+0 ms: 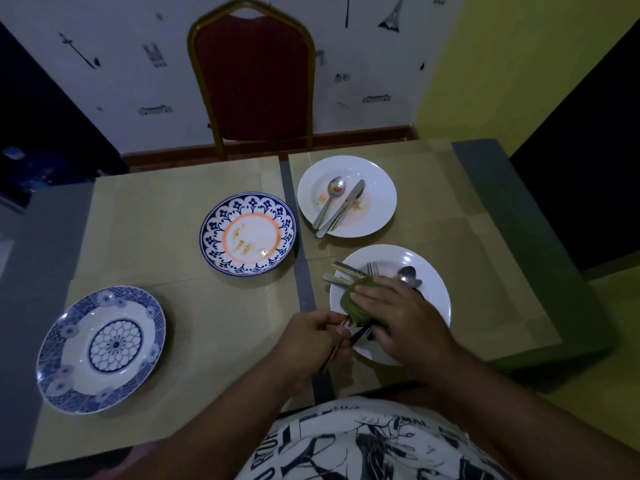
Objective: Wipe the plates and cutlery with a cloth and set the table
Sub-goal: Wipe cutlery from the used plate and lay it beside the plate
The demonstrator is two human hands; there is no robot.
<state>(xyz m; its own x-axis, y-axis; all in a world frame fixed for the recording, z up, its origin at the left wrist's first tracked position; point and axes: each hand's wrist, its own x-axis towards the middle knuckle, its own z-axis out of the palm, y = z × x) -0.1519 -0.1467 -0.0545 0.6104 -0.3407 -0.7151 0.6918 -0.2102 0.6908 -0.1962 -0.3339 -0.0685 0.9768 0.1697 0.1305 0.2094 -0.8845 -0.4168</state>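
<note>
- One wide-angle view from the person's head, looking forward and steeply down, close over the bench [221,306].
- A red chair [254,81] stands at the frame's top centre.

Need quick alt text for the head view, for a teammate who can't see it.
Right hand presses a green cloth onto cutlery over a white plate while the left hand grips a utensil handle; three other plates sit on the table, two of them stained.
</note>
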